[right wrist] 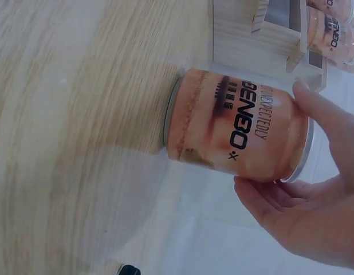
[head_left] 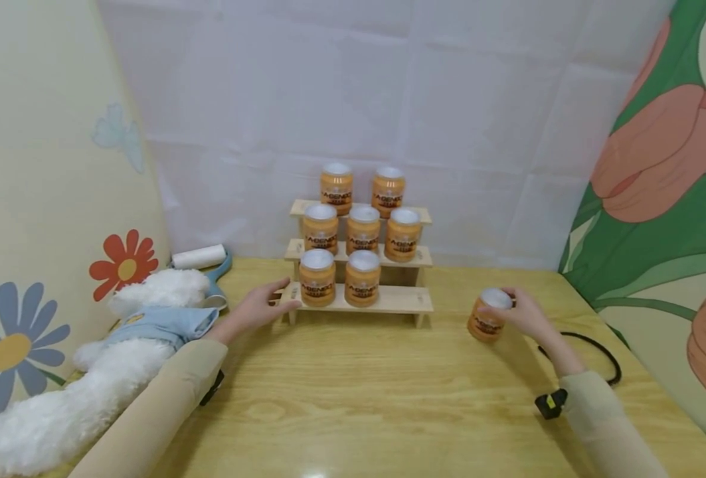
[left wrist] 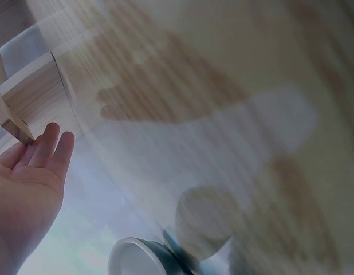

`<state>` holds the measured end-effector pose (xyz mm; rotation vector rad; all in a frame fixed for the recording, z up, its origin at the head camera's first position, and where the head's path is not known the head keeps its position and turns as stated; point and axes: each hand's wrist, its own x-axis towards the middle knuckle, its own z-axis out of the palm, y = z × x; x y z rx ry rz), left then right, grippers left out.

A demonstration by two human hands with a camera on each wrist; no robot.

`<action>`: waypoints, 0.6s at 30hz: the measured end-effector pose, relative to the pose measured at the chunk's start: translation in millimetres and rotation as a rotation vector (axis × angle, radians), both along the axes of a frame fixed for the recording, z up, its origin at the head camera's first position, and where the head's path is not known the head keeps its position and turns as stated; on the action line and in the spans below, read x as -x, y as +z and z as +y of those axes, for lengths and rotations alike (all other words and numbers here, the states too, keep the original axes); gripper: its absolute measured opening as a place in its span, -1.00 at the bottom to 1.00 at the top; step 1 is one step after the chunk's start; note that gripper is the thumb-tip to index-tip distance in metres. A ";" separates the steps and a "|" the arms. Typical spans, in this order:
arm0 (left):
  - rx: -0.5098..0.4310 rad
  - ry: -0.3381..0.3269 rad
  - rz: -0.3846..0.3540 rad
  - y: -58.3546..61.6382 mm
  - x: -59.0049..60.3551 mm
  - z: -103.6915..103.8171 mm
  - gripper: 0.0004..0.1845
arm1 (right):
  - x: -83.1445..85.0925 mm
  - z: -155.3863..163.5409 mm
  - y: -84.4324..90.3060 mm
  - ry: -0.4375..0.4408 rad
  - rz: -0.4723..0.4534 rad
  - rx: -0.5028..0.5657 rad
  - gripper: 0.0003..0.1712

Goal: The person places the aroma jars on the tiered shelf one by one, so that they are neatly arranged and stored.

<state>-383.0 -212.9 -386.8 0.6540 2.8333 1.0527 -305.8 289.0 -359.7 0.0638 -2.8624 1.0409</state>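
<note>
My right hand (head_left: 525,313) grips an orange can (head_left: 485,325) with a silver lid around its upper part, thumb on one side and fingers on the other. In the right wrist view the can (right wrist: 234,126) shows its printed label; I cannot tell whether its base touches the table. My left hand (head_left: 258,307) is at the left end of the three-step wooden rack (head_left: 397,300), its fingers fairly straight and touching the lowest board's end. Two matching cans (head_left: 317,282) stand on that board's left and middle, three on the middle step, two on the top.
A white fluffy toy (head_left: 131,358) in blue clothing lies along the left side. Behind it are a lint roller (head_left: 199,257) and its blue handle. A black cable (head_left: 604,352) curves near my right forearm. A white cloth (head_left: 478,133) hangs behind the rack.
</note>
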 end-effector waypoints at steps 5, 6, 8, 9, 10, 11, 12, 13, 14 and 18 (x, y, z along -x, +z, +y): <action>-0.008 0.008 -0.025 3.1 0.3 0.8 -0.12 | -1.6 -3.1 3.5 -0.010 -0.003 -0.005 -0.12; -0.009 0.008 -0.028 3.7 0.6 0.7 -0.12 | -2.3 -4.2 4.3 -0.011 -0.008 -0.005 -0.12; -0.005 0.011 -0.025 5.0 1.0 0.4 -0.11 | -3.0 -6.9 5.5 -0.006 -0.022 0.003 -0.11; -0.003 0.014 -0.025 5.5 1.2 0.3 -0.11 | -3.3 -8.6 6.0 -0.005 -0.026 0.005 -0.09; -0.001 0.015 -0.029 5.6 1.4 0.0 -0.11 | -3.4 -10.3 6.1 -0.003 -0.032 0.010 -0.07; 0.002 0.015 -0.033 5.5 1.5 -0.3 -0.10 | -3.8 -12.4 6.1 0.001 -0.036 0.014 -0.06; 0.003 0.016 -0.038 5.2 1.5 -0.6 -0.10 | -4.1 -14.4 5.8 0.004 -0.037 0.014 -0.05; 0.006 0.016 -0.040 4.7 1.4 -0.7 -0.10 | -4.1 -16.6 5.1 0.008 -0.038 0.017 -0.06; 0.003 0.016 -0.044 4.2 1.2 -0.6 -0.09 | -4.4 -18.7 4.4 0.010 -0.035 0.021 -0.06; -0.006 0.013 -0.034 1.0 0.0 0.3 -0.10 | -7.2 -27.6 1.9 0.021 -0.019 0.016 -0.14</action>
